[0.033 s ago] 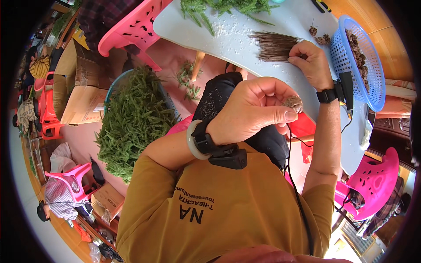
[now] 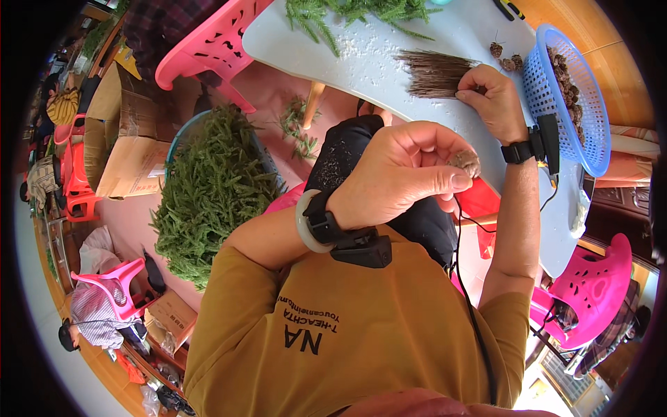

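At upper centre, the top edge cuts the green sprigs point(image 2: 389, 10); at middle right, left fingers point(image 2: 436, 182) partly hide a brown cone point(image 2: 468, 163).

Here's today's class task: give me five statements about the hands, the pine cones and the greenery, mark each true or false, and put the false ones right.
1. The left hand holds a small pine cone by finger and thumb. True.
2. The blue basket has more pine cones in it. True.
3. The right hand is reaching into that basket. False: its fingertips are at the right end of a bundle of thin brown stems.
4. The tub full of green sprigs stands on the table. False: it is on the floor.
5. The brown stems lie on the table. True.
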`<state>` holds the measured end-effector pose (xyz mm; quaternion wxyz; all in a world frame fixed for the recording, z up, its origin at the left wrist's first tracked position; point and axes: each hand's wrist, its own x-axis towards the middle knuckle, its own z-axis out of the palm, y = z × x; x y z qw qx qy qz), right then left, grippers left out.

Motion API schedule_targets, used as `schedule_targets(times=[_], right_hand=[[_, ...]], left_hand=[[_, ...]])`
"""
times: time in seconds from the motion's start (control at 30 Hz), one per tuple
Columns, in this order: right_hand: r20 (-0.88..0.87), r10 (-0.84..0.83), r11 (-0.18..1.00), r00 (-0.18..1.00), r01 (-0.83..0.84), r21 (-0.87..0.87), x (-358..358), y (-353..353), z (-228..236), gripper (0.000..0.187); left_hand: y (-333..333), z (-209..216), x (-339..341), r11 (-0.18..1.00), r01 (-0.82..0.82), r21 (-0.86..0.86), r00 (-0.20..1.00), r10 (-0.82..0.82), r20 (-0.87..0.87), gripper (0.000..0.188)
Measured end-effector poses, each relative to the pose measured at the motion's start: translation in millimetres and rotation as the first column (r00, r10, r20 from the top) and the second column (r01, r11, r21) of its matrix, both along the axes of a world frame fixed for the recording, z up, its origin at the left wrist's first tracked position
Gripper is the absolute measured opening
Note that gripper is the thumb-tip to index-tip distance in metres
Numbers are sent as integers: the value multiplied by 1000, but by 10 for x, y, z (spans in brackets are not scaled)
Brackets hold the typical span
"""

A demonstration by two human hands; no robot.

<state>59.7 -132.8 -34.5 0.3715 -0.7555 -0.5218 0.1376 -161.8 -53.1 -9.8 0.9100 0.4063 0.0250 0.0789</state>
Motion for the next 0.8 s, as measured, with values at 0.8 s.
schedule_targets(times=[0.8], right_hand=[[-284, -27, 974, 958, 89, 210, -669, -218, 540, 13]], left_hand=[[191, 185, -36, 983, -171, 69, 972, 157, 173, 25]])
